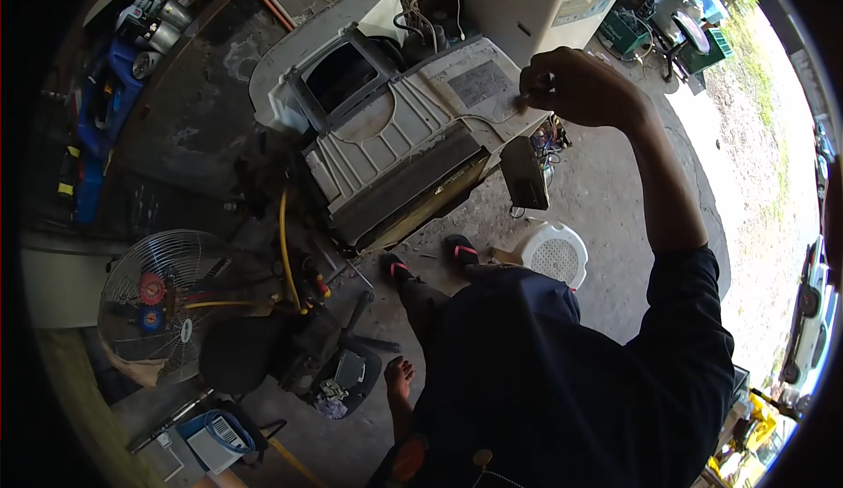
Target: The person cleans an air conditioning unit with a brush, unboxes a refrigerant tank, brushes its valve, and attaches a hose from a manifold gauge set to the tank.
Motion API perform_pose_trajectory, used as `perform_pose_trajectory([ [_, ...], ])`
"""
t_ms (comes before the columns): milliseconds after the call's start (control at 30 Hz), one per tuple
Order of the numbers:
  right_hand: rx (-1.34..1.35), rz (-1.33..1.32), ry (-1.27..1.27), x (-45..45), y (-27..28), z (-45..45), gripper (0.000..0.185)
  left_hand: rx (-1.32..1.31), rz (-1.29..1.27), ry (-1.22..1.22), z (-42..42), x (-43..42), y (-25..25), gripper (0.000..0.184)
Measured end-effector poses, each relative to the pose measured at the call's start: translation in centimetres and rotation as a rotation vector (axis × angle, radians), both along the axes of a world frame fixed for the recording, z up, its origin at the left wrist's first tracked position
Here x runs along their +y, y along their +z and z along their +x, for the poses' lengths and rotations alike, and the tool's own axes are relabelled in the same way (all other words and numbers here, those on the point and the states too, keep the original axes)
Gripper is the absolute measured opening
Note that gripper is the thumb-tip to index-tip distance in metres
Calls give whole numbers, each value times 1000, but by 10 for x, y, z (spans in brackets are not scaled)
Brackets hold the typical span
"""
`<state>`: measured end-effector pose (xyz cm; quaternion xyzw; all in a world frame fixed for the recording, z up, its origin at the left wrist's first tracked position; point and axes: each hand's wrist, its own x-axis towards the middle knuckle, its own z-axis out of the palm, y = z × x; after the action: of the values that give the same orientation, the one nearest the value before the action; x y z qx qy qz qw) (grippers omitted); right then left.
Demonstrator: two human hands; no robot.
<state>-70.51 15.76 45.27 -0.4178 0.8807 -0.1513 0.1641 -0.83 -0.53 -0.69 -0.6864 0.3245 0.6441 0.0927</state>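
Observation:
My right hand (575, 88) is raised over the right edge of a partly dismantled washing machine (395, 128). Its fingers are curled together, and a small brownish thing at their tips is too unclear to name. The machine has a ribbed pale panel, a dark window and a dusty top. A bundle of wires (551, 141) and a dark box (525, 174) hang from its right side. Low beside my body, my left hand (400, 378) hangs with loosely bent fingers, somewhat apart, and holds nothing that I can see.
A white stool (553, 255) stands right of my feet. To the left are a wire-caged fan (176, 303), pressure gauges (152, 302), a yellow hose (283, 233) and a chair base (364, 334). Another washing machine (544, 14) stands behind. Blue tool cases (97, 128) lie far left.

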Motion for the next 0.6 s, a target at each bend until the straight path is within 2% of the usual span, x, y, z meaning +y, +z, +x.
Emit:
perform_pose_trajectory([
  [67, 76, -187, 49, -1, 16, 12, 14, 10, -13, 59, 4, 4, -7, 33],
  [133, -195, -423, 260, -6, 10, 18, 15, 17, -9, 45, 4, 8, -1, 34],
  [167, -188, -309, 309, -6, 7, 17, 12, 25, -6, 25, 4, 9, 1, 34],
  [200, -191, -310, 302, -4, 6, 10, 12, 21, -6, 19, 3, 8, 4, 34],
  [267, 3, 151, -47, 3, 4, -9, 14, 51, -13, 14, 4, 6, 2, 35],
  [300, 5, 151, -45, 5, 4, -9, 14, 53, -13, 16, 4, 4, 1, 35],
  [400, -210, -345, 151, 6, 3, 2, 12, -13, 3, 58, 8, 8, 2, 34],
  [433, -212, -284, 221, 0, 3, 12, 14, -16, 13, 54, 7, 8, 3, 33],
  [467, -249, -211, 166, 1, 2, 17, 15, -17, 22, 49, 5, 6, 3, 33],
  [533, 125, 162, -44, 2, -8, -3, 16, -7, 10, 42, 1, 3, 5, 33],
  [567, 298, 43, -19, 15, -20, -16, 19, 6, -1, 38, 0, 1, 7, 32],
  [600, 417, 125, -20, 12, -14, -19, 20, 12, -4, 44, -3, -1, 4, 32],
])
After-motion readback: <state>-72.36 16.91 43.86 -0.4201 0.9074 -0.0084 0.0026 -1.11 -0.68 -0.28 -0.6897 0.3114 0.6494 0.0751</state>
